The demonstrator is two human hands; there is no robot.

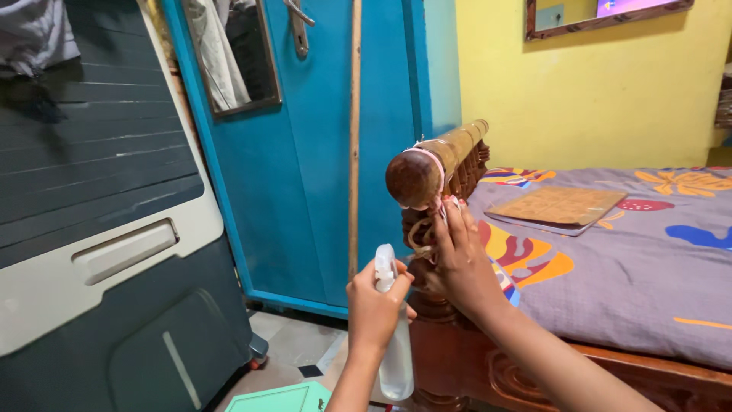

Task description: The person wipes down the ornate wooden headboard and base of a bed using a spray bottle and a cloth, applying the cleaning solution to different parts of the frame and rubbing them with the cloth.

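Nearest the camera, low in the middle, the left hand [374, 305] is wrapped around the neck of a clear plastic spray bottle [395, 343], forefinger up by its white trigger head, the nozzle facing the bedpost. The bottle looks light and thin-walled, probably a little slippery if wet, so the neck under the trigger seems the sound place to grip it. Just beside it, the right hand [457, 263] presses a small cloth [450, 204], of which only a pinkish-white corner shows, against the carved wooden bedpost [423, 229], fingers closed over it. The cloth seems soft and limp. The post is hard, glossy and deeply grooved, topped by a round rail end [415, 177]. Below lies a tiled floor [293, 343] with a pale green lid-like panel [282, 399]. Rightward stretches a bed with a grey patterned sheet [625, 267] bearing a flat brown board [557, 207]. Left stands a dark grey and white cabinet [99, 252]. Beyond are a blue door [320, 168], a thin wooden stick [354, 137] leaning on it, and a yellow wall [595, 99].
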